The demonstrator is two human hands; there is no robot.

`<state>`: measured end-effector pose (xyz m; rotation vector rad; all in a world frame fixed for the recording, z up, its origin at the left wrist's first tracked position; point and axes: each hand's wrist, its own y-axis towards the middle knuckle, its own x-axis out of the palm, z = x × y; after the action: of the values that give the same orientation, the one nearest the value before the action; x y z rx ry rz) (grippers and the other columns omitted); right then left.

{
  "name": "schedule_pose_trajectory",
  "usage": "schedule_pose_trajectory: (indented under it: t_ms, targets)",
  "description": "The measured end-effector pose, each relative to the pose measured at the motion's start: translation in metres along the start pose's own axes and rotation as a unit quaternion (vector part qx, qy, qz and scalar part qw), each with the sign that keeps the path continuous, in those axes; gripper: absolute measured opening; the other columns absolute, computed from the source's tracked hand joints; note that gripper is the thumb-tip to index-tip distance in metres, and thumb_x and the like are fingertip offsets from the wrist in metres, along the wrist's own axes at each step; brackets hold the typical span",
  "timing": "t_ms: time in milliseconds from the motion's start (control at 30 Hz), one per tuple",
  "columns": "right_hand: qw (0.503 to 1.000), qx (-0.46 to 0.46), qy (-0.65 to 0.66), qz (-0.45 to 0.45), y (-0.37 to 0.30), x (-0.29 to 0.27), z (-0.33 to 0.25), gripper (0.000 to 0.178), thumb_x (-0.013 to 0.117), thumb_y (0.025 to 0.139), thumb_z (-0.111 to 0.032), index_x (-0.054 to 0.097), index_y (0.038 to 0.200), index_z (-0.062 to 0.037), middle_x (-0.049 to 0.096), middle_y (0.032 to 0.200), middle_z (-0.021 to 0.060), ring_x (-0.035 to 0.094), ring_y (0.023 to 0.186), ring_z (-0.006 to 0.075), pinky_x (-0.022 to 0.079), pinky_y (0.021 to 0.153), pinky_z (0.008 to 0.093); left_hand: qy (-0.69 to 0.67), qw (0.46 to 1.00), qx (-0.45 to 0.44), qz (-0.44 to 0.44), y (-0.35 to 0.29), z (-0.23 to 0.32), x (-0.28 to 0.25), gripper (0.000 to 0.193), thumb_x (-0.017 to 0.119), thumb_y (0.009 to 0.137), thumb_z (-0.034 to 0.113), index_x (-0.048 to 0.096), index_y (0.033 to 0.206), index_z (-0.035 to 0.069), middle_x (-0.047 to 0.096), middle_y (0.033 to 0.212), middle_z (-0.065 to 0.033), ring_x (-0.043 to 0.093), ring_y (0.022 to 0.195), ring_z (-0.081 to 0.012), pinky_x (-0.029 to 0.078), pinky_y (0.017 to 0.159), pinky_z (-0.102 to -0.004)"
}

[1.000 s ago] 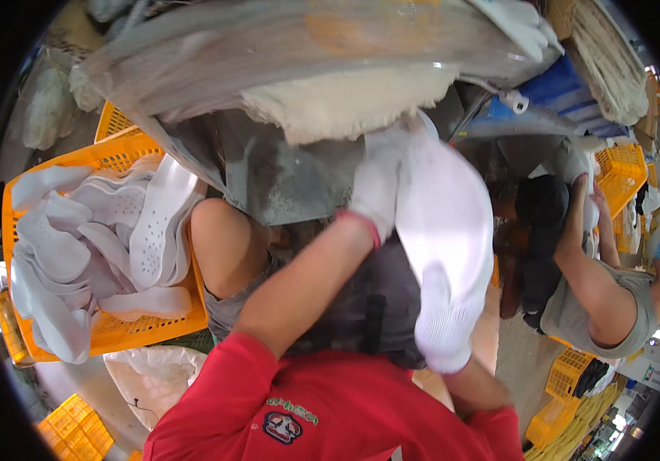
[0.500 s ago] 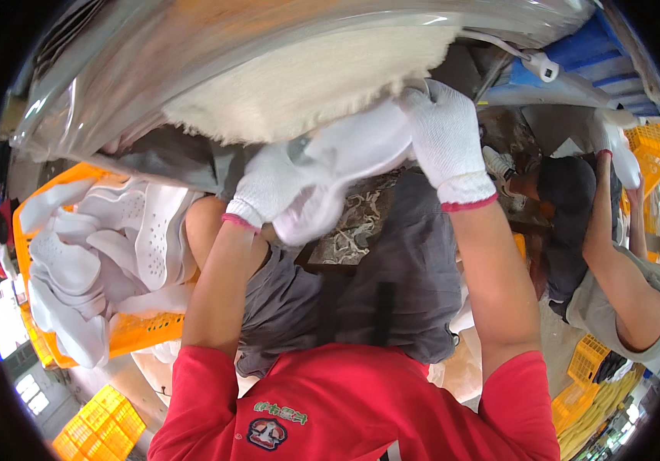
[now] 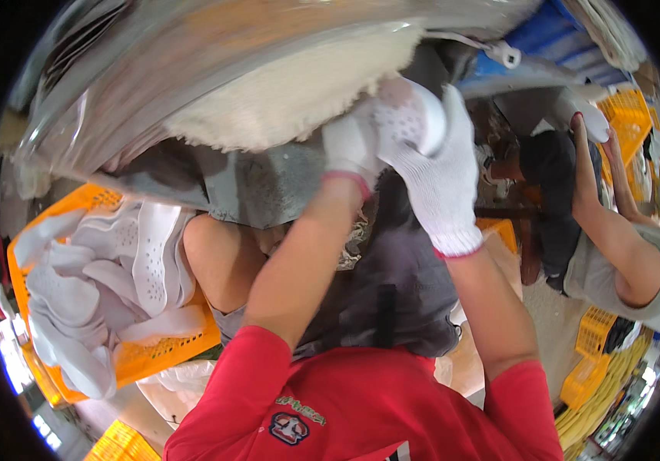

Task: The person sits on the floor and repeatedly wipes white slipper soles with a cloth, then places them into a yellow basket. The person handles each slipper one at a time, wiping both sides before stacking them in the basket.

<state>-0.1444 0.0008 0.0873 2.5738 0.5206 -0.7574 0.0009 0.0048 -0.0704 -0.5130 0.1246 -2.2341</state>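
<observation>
Both my hands wear white knitted gloves with red cuffs. Between them is a white foam clog [image 3: 405,117] dotted with holes, its rounded toe turned up. My left hand [image 3: 351,144] grips it from the left, close to the frayed edge of a cream cloth buffing wheel [image 3: 291,96]. My right hand [image 3: 439,173] wraps round its right side, the thumb across the lower part. Whether the clog touches the wheel cannot be made out. Part of the clog is hidden by my fingers.
An orange crate [image 3: 157,355] at the left holds several white perforated foam pieces [image 3: 64,284]. Clear plastic sheeting [image 3: 114,77] hangs around the wheel, above a grey metal plate [image 3: 261,184]. At the right, a co-worker [image 3: 614,261] holds another white piece [image 3: 591,119].
The clog has been turned toe-up and shifted to the right. My left hand has moved right and up, toward my right hand. The co-worker's hands have come together on their piece.
</observation>
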Motion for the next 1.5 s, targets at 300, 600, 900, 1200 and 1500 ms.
schedule_pose_trajectory:
  t_ms: [300,600,900,1200,1500]
  targets:
    - [0.986,-0.084,-0.064,-0.132,0.073,0.049,0.046,0.037,0.076,0.085,-0.022,0.075,0.113,0.0025,0.078,0.101,0.0249,0.077,0.097,0.0399,0.063,0.089,0.0447,0.63,0.771,-0.073,-0.06,-0.029,0.085,-0.125,0.061,0.077,0.095,0.052,0.074,0.127,-0.001,0.079,0.117,-0.0204,0.076,0.104,-0.0304,0.059,0.092,-0.0383]
    - [0.93,-0.226,-0.175,-0.232,-0.001,-0.021,-0.052,0.068,0.089,0.079,-0.025,0.07,0.14,-0.0034,0.069,0.141,0.0171,0.061,0.141,0.0383,0.046,0.118,0.0495,0.158,0.983,0.06,-0.077,-0.042,0.068,-0.023,0.048,0.072,0.106,0.037,0.074,0.126,-0.007,0.08,0.115,-0.0118,0.072,0.104,-0.0161,0.057,0.093,-0.0324]
    - [0.865,-0.415,-0.154,-0.236,-0.07,-0.008,-0.018,0.061,0.074,0.085,-0.01,0.071,0.145,-0.0135,0.075,0.136,0.0089,0.077,0.096,0.0253,0.06,0.073,0.0394,-0.433,0.865,-0.181,-0.178,-0.096,0.061,-0.069,0.084,0.045,0.106,0.078,0.058,0.147,0.006,0.071,0.13,-0.0225,0.073,0.108,-0.0394,0.061,0.095,-0.0518]
    - [0.931,-0.253,-0.176,-0.194,-0.028,0.052,-0.055,0.053,0.074,0.095,-0.018,0.067,0.148,-0.0253,0.077,0.107,0.0099,0.076,0.081,0.0336,0.06,0.069,0.0438,-0.263,0.956,-0.099,0.089,-0.016,0.023,-0.08,0.038,0.061,0.109,0.036,0.071,0.123,0.001,0.075,0.108,-0.0104,0.07,0.092,-0.0218,0.058,0.083,-0.037]
    - [0.934,-0.264,-0.169,-0.173,-0.009,0.077,-0.055,0.028,0.073,0.095,-0.038,0.079,0.109,-0.0153,0.077,0.099,0.0141,0.076,0.084,0.0359,0.06,0.073,0.0454,-0.039,0.984,0.164,0.052,-0.064,0.013,-0.067,0.045,0.047,0.116,0.044,0.07,0.125,0.006,0.077,0.122,-0.0134,0.075,0.113,-0.0261,0.057,0.104,-0.04]
